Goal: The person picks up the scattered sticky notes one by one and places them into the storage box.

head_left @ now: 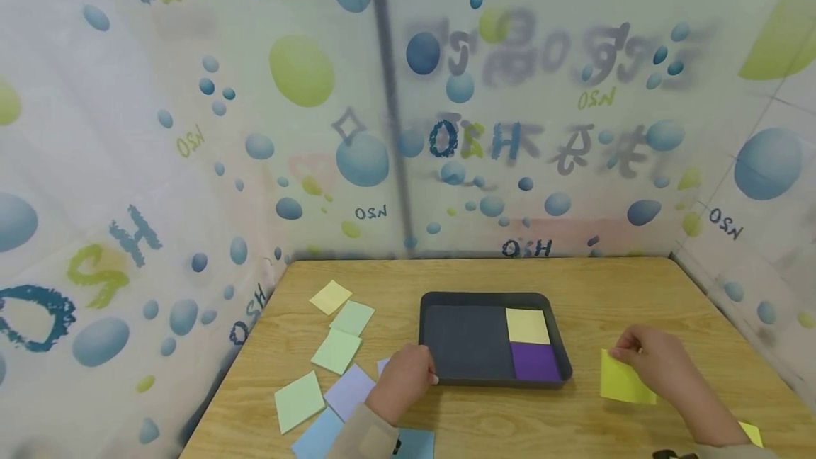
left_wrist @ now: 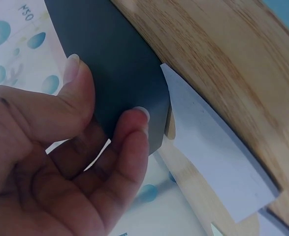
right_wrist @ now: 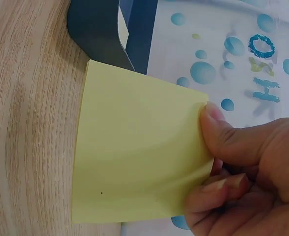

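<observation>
My left hand [head_left: 403,381] grips the near left corner of a dark grey tray [head_left: 468,346]; in the left wrist view, thumb and curled fingers [left_wrist: 132,123] clasp its wall [left_wrist: 119,64]. My right hand [head_left: 656,360] pinches a yellow sticky note [head_left: 625,380] by its upper edge, right of the tray. Seen from the right wrist, this note [right_wrist: 139,147] is held between thumb [right_wrist: 228,137] and fingers near one corner. Inside the tray's right side, a pale yellow note [head_left: 528,326] lies behind a purple note [head_left: 535,362].
Left of the tray lie a pale yellow note [head_left: 330,297], several pale green notes [head_left: 336,351], a lilac note [head_left: 349,392] and blue notes [head_left: 319,436]. Another yellow note [head_left: 752,433] shows by my right forearm. A patterned curtain [head_left: 446,197] stands behind the wooden table [head_left: 484,420].
</observation>
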The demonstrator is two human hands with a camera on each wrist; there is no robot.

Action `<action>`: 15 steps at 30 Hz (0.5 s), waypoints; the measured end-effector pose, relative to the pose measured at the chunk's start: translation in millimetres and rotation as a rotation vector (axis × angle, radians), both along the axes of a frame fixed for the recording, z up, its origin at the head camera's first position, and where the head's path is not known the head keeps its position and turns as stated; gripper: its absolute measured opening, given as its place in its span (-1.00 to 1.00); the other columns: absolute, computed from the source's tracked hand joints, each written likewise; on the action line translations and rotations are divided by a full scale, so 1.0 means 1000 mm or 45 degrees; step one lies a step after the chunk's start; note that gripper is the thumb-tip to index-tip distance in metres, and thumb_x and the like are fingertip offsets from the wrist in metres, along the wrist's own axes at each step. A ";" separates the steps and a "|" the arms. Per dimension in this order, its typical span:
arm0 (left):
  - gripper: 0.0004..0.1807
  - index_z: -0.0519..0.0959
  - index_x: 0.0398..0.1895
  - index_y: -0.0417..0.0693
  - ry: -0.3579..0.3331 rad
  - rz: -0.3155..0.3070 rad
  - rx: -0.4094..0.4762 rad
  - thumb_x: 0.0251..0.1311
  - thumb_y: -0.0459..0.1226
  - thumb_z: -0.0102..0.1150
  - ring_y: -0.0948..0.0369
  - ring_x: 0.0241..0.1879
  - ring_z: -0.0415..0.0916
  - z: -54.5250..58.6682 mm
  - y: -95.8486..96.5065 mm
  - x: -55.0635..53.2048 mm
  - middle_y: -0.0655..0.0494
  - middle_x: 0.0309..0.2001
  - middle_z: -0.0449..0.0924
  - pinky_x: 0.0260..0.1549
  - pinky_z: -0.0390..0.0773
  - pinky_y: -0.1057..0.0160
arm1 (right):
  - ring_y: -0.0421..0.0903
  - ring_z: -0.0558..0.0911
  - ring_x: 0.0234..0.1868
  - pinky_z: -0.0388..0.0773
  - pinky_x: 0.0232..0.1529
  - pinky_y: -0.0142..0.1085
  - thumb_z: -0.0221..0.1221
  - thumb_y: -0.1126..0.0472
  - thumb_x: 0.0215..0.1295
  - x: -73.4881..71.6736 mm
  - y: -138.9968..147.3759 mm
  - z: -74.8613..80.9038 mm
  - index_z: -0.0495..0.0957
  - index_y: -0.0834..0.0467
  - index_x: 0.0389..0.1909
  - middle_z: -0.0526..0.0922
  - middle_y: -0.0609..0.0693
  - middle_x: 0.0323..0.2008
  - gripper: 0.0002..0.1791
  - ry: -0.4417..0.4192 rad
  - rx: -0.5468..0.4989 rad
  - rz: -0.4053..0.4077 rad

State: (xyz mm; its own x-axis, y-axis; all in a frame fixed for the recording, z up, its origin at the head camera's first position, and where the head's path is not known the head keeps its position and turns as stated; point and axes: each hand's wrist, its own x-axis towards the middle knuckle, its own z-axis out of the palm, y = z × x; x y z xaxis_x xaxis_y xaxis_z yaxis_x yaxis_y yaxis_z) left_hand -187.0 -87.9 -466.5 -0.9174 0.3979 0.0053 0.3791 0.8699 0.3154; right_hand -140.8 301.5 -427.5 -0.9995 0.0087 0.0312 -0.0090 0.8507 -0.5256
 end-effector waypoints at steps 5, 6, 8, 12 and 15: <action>-0.94 0.78 -0.49 -0.06 0.012 -0.012 -0.008 0.05 -0.30 0.51 0.26 -0.45 0.66 0.002 0.000 0.001 0.15 -0.48 0.75 -0.48 0.61 0.35 | -0.11 0.39 -0.44 0.32 -0.50 -0.34 0.24 0.22 0.38 -0.004 -0.005 0.001 0.56 0.23 -0.35 0.55 -0.04 -0.44 -0.84 -0.018 -0.011 0.008; -0.94 0.78 -0.49 -0.06 0.012 -0.012 -0.008 0.06 -0.29 0.50 0.26 -0.45 0.66 0.002 0.000 0.001 0.15 -0.48 0.75 -0.48 0.61 0.34 | -0.12 0.39 -0.44 0.32 -0.50 -0.35 0.24 0.23 0.38 -0.004 -0.007 0.001 0.56 0.22 -0.35 0.55 -0.04 -0.45 -0.85 -0.014 -0.012 0.013; -0.93 0.78 -0.50 -0.06 0.016 -0.010 -0.008 0.06 -0.29 0.50 0.26 -0.46 0.66 0.003 0.000 0.001 0.15 -0.49 0.75 -0.49 0.61 0.34 | -0.12 0.39 -0.45 0.31 -0.51 -0.35 0.25 0.23 0.37 -0.006 -0.010 0.001 0.55 0.22 -0.36 0.55 -0.04 -0.45 -0.85 -0.001 -0.013 0.023; -0.93 0.78 -0.50 -0.07 0.007 -0.004 -0.002 0.06 -0.30 0.50 0.26 -0.46 0.66 0.005 0.000 0.001 0.14 -0.49 0.75 -0.49 0.60 0.35 | -0.12 0.38 -0.46 0.30 -0.51 -0.35 0.26 0.24 0.35 -0.009 -0.018 0.002 0.54 0.20 -0.39 0.53 -0.04 -0.47 -0.85 0.019 -0.018 0.035; -0.93 0.78 -0.49 -0.07 -0.005 0.002 0.000 0.06 -0.30 0.50 0.25 -0.45 0.67 0.005 0.000 0.002 0.14 -0.48 0.75 -0.48 0.60 0.36 | -0.11 0.38 -0.45 0.30 -0.51 -0.34 0.26 0.24 0.35 -0.012 -0.024 0.004 0.53 0.21 -0.39 0.51 -0.04 -0.47 -0.84 0.004 -0.028 0.027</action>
State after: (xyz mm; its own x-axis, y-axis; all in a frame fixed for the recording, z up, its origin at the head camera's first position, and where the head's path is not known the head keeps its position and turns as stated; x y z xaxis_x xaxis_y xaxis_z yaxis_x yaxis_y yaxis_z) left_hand -184.9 -87.4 -461.5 -0.9179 0.3967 0.0015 0.3768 0.8705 0.3167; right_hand -153.0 277.7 -423.9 -0.9993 -0.0115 0.0343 -0.0284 0.8384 -0.5443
